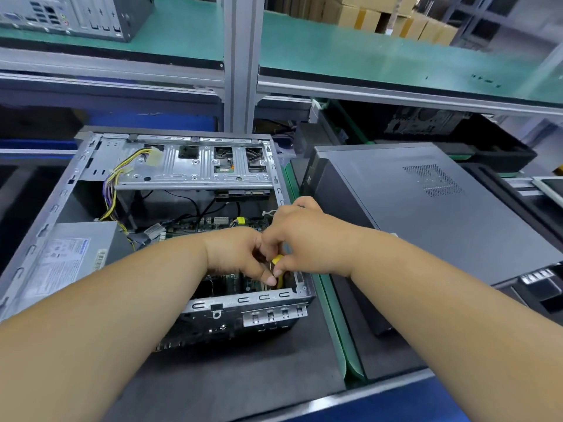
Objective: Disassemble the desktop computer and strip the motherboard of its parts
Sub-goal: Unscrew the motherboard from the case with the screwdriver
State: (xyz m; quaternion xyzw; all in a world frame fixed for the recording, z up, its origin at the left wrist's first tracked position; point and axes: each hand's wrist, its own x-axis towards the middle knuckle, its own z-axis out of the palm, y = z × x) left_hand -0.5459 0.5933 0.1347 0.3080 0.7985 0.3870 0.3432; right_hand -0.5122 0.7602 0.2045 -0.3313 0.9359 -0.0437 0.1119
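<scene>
1. Here, the open grey steel desktop computer case (170, 226) is lying on its side on the dark-matted desk (243, 376), open face up, presumably so both hands can reach straight down to the green motherboard (195, 228) on its floor.
2. The left hand (240, 257) and right hand (297, 239) are meeting over the case's near right corner. Fingers (269, 280) of both hands are curling tightly around a small yellow part (277, 260), likely a cable connector; I judge they are working it loose together.
3. The silver boxed power supply (73, 254) is sitting in the left of the case, with the yellow-and-purple wire bundle (111, 190) running up towards the perforated metal drive cage (195, 166), so stripping looks to be at an early stage.
4. The closed grey computer tower (426, 208) is lying just beside the open case, probably waiting its turn.
5. Hard to make out: the hands and forearms are covering most of the motherboard; what the yellow part plugs into is hidden; which hand is carrying the load cannot be told.
</scene>
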